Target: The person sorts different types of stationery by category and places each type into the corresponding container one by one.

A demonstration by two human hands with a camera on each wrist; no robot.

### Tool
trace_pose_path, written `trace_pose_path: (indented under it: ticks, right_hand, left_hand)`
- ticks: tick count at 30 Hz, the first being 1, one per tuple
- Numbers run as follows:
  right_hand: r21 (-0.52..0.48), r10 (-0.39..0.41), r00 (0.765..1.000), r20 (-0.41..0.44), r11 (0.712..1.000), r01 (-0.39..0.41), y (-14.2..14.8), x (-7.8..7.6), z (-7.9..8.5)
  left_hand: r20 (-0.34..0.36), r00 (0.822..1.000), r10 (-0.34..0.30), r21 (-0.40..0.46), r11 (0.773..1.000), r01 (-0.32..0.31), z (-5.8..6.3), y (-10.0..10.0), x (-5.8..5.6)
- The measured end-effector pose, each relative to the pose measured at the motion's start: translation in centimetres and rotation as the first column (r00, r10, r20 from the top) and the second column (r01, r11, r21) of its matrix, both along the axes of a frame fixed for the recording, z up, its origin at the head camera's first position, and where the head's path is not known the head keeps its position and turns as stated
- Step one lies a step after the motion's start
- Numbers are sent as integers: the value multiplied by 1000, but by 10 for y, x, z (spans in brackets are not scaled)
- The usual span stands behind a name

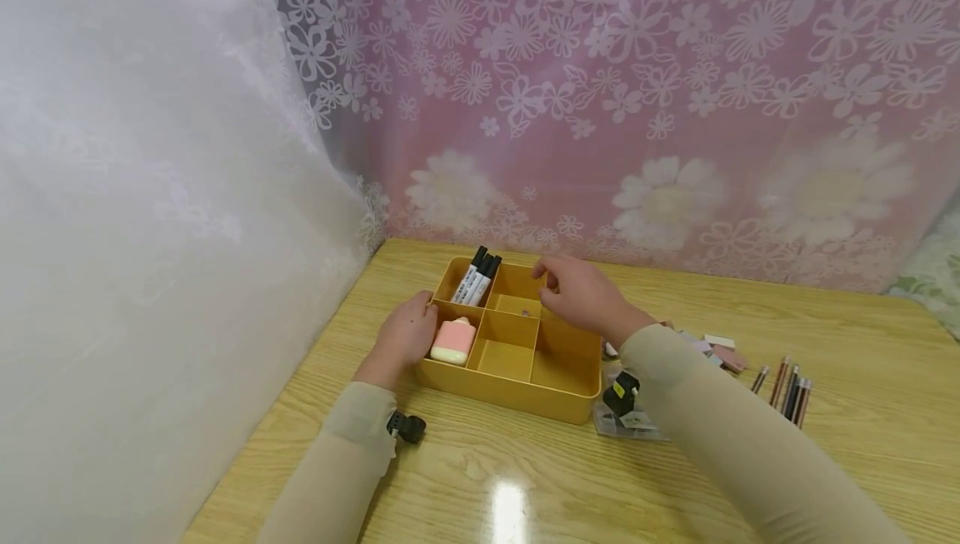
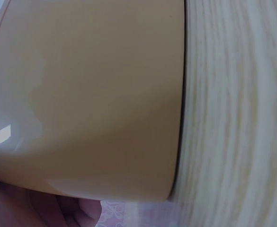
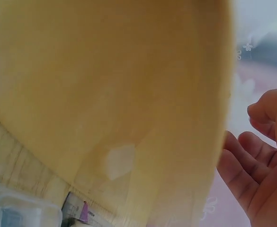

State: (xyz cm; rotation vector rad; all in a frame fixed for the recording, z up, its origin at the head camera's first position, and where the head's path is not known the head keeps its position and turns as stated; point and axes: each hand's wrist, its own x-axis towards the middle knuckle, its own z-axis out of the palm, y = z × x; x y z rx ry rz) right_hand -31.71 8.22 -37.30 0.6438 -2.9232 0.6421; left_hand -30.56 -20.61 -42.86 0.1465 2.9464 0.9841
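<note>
A yellow divided organizer box (image 1: 510, 394) stands on the table. My left hand (image 1: 405, 331) grips its left rim; in the left wrist view those fingers (image 2: 88, 210) curl by the box's outer wall. My right hand (image 1: 581, 290) hovers over the box's back right part, fingers loosely bent and nothing seen between them. The right wrist view shows that hand (image 3: 261, 161) beyond the box wall. Several black-capped white markers (image 1: 474, 281) lean in the back left compartment. A pink and cream bottle-shaped item (image 1: 454, 340) lies in the front left one. One tiny item (image 1: 525, 312) sits in the back compartment.
Right of the box, a clear plastic container (image 1: 630, 427) with small items is partly hidden by my right arm. Beyond it lie small pink and white blocks (image 1: 726, 354) and several pencils (image 1: 791, 390). A flowered curtain (image 1: 600, 111) hangs behind the wooden table (image 1: 450, 477).
</note>
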Motion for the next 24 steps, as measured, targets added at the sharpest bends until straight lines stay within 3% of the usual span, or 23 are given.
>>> trace_pose_path:
  ticks: [8,14,24]
  right_hand:
    - [-7,-1,1000,4,1000,1,8,-1,-2]
    - [-16,-8,1000,26,1000,8,31,-3,-1]
    - [5,-92,994,67,996,91,71,1,-12]
  left_hand:
    - [8,1000,0,2,1000,0,1,0,1]
    - [14,1000,4,8,1000,-4,-1,0,0]
    - [17,1000,8,13,1000,-8,1,-1,1]
